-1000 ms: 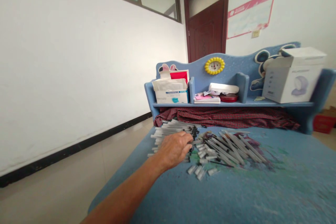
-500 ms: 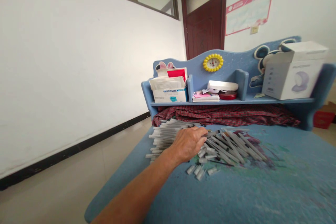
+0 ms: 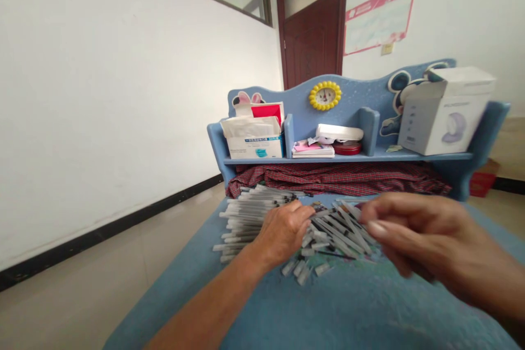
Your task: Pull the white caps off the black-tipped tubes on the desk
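My left hand (image 3: 285,228) is over the middle of the pens, palm down, its fingers curled together. What the fingers hold, if anything, is hidden beneath them. To its left lies a stack of pens (image 3: 246,219) in frosted clear barrels, side by side. On the other side, loose pens (image 3: 342,232) lie crosswise in a heap. Several short clear pen caps (image 3: 302,272) are scattered in front of the left hand. My right hand (image 3: 426,232), slightly blurred, is above the table at the heap's right edge. Its thumb and forefinger come together; nothing shows clearly between them.
The blue table (image 3: 328,311) has a raised shelf (image 3: 262,161) at the back. A mask box (image 3: 258,145), a red round tin (image 3: 347,148) and a white carton (image 3: 447,115) stand on it. Beneath lies a checked cloth (image 3: 348,178). A wall (image 3: 102,93) rises at left.
My right hand has come into view from the right, over the heap's edge. The view has shifted slightly; my left hand stays at the same spot among the pens.
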The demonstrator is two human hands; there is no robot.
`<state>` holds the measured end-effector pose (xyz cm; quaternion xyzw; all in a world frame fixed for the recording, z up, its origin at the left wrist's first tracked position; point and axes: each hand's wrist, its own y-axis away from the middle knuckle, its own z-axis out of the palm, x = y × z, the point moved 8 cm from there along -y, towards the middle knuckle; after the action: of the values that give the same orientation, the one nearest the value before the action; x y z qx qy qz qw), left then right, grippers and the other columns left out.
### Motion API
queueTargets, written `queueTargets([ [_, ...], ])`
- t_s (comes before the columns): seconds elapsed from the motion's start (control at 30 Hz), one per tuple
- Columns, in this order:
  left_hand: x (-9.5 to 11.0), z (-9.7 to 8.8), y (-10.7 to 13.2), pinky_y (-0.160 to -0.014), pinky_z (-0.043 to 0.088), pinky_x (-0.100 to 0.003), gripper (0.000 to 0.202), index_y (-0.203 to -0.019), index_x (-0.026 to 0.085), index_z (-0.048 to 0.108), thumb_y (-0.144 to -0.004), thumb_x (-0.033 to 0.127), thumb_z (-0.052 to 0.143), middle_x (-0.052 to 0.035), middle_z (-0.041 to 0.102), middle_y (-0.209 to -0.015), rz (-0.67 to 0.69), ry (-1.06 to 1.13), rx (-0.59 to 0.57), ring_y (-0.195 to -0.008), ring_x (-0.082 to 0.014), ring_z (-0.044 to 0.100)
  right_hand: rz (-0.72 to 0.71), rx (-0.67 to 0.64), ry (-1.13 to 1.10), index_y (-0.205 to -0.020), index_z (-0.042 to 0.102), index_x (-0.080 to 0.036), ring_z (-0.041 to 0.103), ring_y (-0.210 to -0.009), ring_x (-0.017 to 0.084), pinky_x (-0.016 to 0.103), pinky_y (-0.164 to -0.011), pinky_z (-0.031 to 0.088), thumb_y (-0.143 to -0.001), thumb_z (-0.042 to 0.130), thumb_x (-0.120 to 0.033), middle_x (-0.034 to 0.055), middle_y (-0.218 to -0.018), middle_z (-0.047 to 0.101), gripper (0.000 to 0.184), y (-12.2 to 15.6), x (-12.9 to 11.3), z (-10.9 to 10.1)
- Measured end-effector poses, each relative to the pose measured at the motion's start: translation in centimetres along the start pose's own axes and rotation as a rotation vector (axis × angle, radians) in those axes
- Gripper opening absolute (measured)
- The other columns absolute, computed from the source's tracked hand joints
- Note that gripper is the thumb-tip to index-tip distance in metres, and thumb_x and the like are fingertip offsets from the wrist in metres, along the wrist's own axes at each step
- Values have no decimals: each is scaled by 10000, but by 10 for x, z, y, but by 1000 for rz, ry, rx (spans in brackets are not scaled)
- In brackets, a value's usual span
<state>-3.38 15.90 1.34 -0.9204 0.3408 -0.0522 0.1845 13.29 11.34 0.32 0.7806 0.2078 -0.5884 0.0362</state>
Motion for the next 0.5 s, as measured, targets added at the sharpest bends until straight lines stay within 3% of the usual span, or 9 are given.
queueTargets([
  [0.1,4,1,2,-681,438,-236,187,-985,193,587,-877,164,436,-31,586,-839,24,12,16,-761,-153,566,-84,103,338,-771,619,-184,443,-472,99,218,-429,309,-827,549,-374,-19,-525,518,210,-43,-12,3],
  [0.23,7,3,5,-655,431,-227,157,-904,186,597,-868,164,447,-26,582,-792,51,13,30,-738,-147,554,-105,157,558,-647,545,-178,449,-522,109,233,-489,311,-863,446,-366,-1,-571,522,303,-64,11,9],
  [0.33,7,4,6,-642,427,-227,170,-899,184,604,-871,167,437,-27,585,-780,55,15,39,-725,-144,551,-60,230,556,-656,521,-187,420,-489,105,230,-465,288,-851,453,-404,-15,-536,494,299,-63,23,2],
  [0.5,12,3,6,-687,426,-253,180,-921,188,614,-884,186,438,-33,613,-790,93,37,54,-758,-160,557,10,82,379,-564,419,-205,394,-395,86,216,-415,271,-840,446,-426,-41,-417,438,354,-67,32,8],
])
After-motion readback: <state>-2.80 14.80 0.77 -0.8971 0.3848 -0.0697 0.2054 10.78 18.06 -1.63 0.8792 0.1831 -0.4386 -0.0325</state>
